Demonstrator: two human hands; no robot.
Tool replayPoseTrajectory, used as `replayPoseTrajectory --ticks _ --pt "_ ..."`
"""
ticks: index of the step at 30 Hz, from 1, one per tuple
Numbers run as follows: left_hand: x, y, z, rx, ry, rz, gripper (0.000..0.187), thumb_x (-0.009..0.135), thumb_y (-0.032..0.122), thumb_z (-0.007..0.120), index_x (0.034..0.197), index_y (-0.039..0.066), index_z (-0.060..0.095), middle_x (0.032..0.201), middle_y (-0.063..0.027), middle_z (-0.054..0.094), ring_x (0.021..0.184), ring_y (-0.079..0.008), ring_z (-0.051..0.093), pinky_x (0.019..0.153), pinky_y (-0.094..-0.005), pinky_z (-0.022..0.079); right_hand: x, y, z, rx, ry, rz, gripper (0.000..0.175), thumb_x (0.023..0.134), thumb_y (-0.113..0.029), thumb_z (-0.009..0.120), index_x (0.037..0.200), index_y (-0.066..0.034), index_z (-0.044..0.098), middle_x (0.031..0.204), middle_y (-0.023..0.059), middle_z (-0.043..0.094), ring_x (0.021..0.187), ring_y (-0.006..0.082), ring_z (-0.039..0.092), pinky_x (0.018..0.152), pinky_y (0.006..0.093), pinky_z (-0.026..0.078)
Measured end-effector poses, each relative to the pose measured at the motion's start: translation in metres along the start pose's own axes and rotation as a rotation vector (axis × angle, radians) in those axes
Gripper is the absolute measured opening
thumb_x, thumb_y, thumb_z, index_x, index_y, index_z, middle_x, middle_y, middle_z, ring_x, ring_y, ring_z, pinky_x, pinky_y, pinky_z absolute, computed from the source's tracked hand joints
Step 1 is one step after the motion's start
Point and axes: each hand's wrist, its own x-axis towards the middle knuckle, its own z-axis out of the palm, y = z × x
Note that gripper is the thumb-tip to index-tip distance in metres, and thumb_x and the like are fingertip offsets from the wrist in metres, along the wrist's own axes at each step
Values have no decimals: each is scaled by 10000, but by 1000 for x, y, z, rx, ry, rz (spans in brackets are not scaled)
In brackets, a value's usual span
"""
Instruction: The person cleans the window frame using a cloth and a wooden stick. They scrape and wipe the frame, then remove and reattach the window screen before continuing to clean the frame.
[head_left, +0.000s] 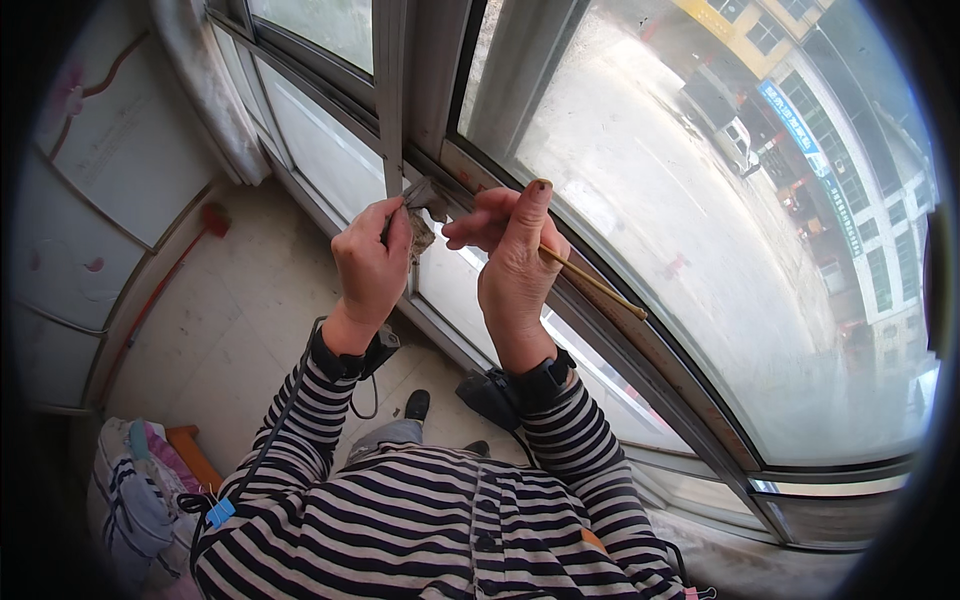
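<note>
A crumpled, dirty grey rag (424, 201) is pinched between the thumb and fingers of my left hand (373, 251), in front of the window frame (431, 82). Its lower part looks brown and soiled. My right hand (519, 247) is just to the right, thumb raised, fingertips close to the rag; whether they touch it is unclear. A thin wooden stick (596, 283) is held in my right hand and sticks out towards the lower right. The fingers cover its other end.
The sliding window's large glass pane (675, 225) fills the right side, above a metal sill track (600, 300). A red-handled broom (169, 277) leans by the patterned cabinet doors (112, 150). Folded cloth items (139, 487) lie at lower left. A cable (281, 427) runs along my left sleeve.
</note>
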Motion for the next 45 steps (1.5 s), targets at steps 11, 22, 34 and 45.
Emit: replayPoseTrajectory --ticks 11,22,34,45 --pt "3 15 -21 98 187 60 88 898 41 617 946 -23 654 739 -118 641 616 -199 594 597 -303 486 -15 -5 -5 89 -191 -78 583 1048 -425 345 888 64 620 690 113 652 602 169 655 586 270 538" --pt "-37 -37 -70 166 -67 -160 103 902 51 599 971 22 670 747 -55 625 650 -153 572 603 -284 455 -80 -39 -88 -223 -471 111 437 1050 -291 407 938 47 658 726 92 644 596 138 622 540 233 489" --pt "-53 95 -13 -764 -589 -499 106 901 44 632 995 5 603 840 48 547 729 -15 471 647 -162 398 -168 -112 -216 -261 -175 103 719 1031 -531 241 931 41 666 894 128 631 752 162 602 625 251 470" --pt "-80 159 35 -1280 -1054 -487 211 843 -118 519 990 34 518 1061 -97 574 938 -134 562 839 -260 480 -222 -129 -249 -601 220 49 300 1028 -182 434 985 22 650 651 45 565 590 93 508 635 227 399"
